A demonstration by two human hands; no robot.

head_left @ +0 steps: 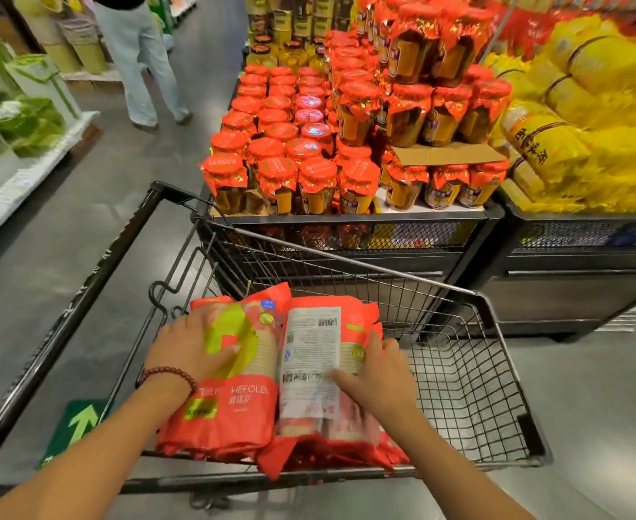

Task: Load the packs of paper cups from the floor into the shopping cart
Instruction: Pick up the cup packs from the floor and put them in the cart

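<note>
Over the near end of the cart [511, 373], in the head view, two red packs [256, 373] of paper cups lay side by side on top of the wire basket's near rim, partly inside it. The left pack showed its printed front, the right one its white label. More red wrapping showed under them at the near edge, though how many packs lay beneath could not be told.

The left hand [192, 350] lay flat on the left pack, its fingers [222, 355] spread and straight, pressing down rather than gripping. A bead bracelet [166, 373] sat on that wrist. The right hand [378, 373] rested on the right pack, thumb across the label and the other fingers curled over the pack's far side, holding it loosely.

The step in hand looked like the setting-down: the packs were already in the cart and were being settled and squared against each other. The far half of the basket showed bare wire mesh.

No packs were visible on the floor [65, 238] in this view, so whether any remained to load could not be told. If some did, the next move would call for letting go of both packs, checking that they did not slide off the near rim, and turning down toward the floor for another. Pushing the pair deeper first would likely make room.

Beyond the cart stood a display of red-capped jars [290, 144] and yellow bags [590, 106]; another person's legs [140, 61] showed up the aisle.
</note>
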